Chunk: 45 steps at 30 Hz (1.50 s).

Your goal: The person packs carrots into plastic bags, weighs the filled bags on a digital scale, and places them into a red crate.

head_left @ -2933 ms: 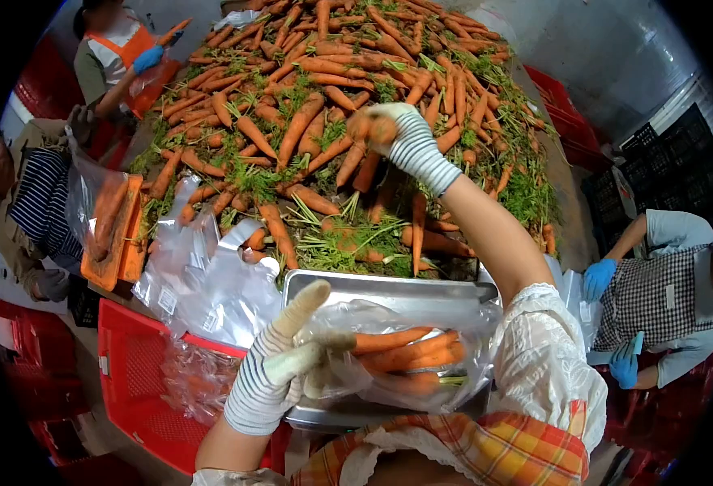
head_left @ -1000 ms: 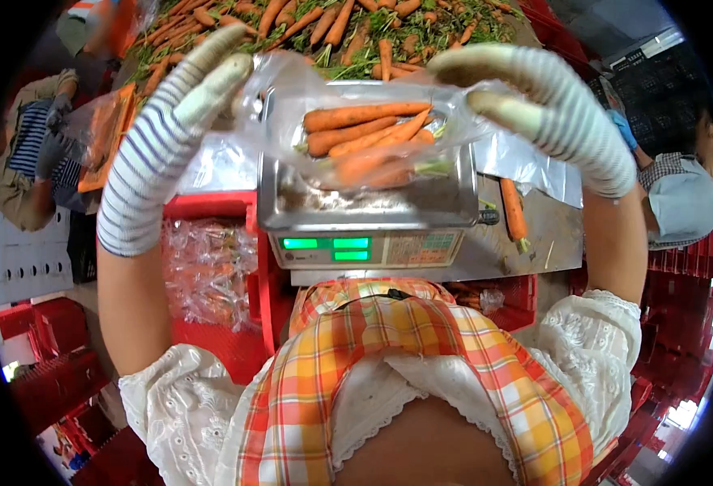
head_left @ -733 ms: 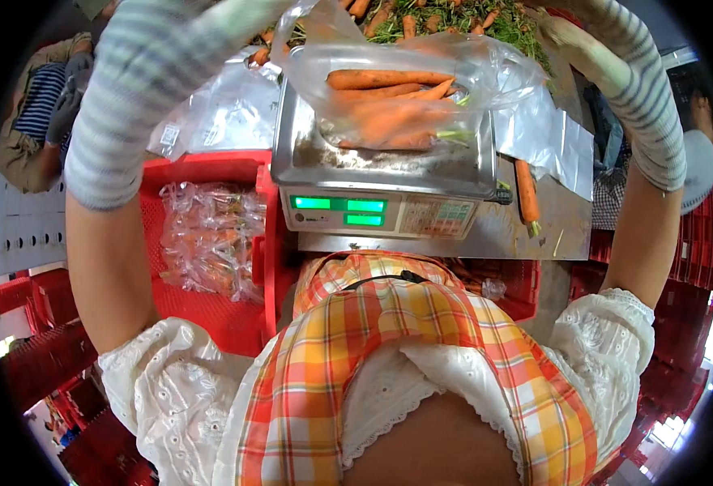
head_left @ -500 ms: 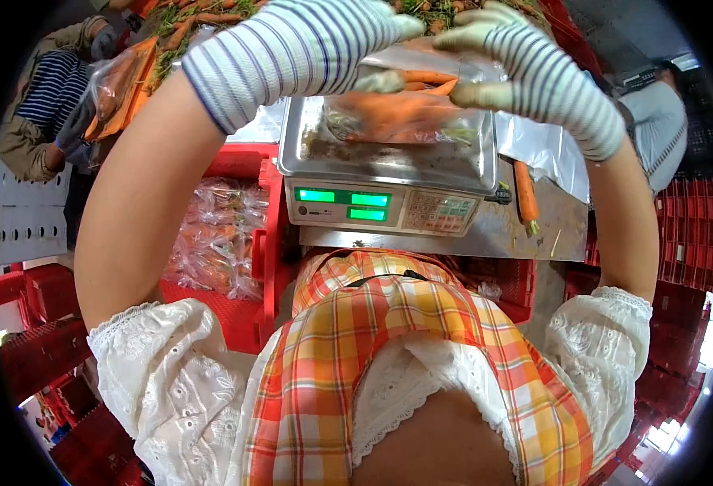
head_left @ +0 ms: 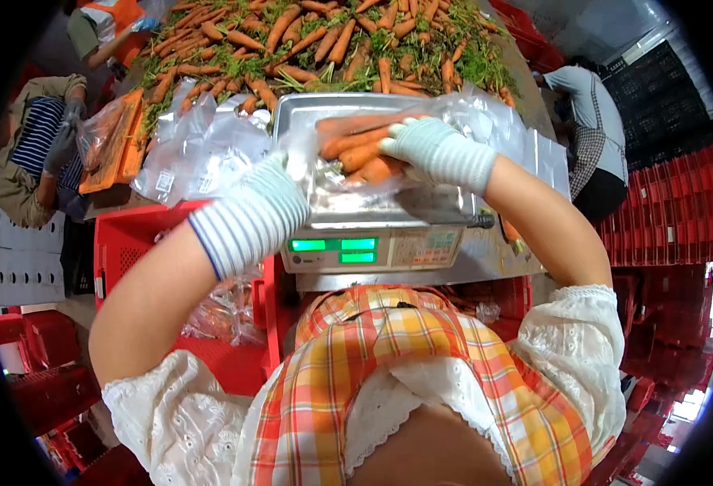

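A clear plastic bag of carrots (head_left: 360, 155) lies over the steel pan of a weighing scale (head_left: 328, 219), whose displays glow green. My left hand (head_left: 271, 194), in a striped knit glove, is closed at the bag's left edge, its fingertips slightly blurred. My right hand (head_left: 436, 150), gloved alike, curls its fingers over the carrots at the bag's right side. A loose carrot (head_left: 511, 232) beside the scale is partly hidden by my right forearm.
Behind the scale spreads a heap of carrots (head_left: 340, 40) with green tops. Plastic bags (head_left: 202, 158) lie on the left. A red crate (head_left: 121, 243) with bagged carrots stands below. Co-workers are at the left and at the right (head_left: 591, 121); red crates (head_left: 664, 215) are stacked right.
My hands have come lower and nearer from above the pan, and now grip the carrot bag at both sides. The view has shifted, showing more of the carrot heap.
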{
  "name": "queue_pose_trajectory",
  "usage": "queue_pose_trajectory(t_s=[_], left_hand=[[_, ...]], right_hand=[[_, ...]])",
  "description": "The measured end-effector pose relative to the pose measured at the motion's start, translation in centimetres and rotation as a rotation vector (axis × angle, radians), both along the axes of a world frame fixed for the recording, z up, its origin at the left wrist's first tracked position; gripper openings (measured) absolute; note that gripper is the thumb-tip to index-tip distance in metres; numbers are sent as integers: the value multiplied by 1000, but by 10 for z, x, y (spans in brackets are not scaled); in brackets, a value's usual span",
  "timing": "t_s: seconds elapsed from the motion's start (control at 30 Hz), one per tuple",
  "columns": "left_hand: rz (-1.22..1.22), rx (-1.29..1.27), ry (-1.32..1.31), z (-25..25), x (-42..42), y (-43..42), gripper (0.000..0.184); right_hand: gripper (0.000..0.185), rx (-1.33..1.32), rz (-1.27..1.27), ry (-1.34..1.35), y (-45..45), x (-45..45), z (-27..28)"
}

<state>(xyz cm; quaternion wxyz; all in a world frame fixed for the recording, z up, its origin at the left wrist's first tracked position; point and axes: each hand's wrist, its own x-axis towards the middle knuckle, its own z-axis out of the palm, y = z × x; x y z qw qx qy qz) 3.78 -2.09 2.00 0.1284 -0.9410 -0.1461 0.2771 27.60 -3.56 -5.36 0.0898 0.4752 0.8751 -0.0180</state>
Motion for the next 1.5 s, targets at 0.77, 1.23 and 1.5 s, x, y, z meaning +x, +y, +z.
queue_pose_trajectory(t_s=[0.77,1.23,1.5], left_hand=[[-24,56,-539,-6,-37,4,8],[-129,-46,-669,21,-29,-6,14],[-148,-40,-726,21,-20,-5,11]], right_hand=[[45,-266,-336,115,17,48,-7],[24,-218,-287,167,-10,65,-2],[29,-428,-676,1283,-27,54,10]])
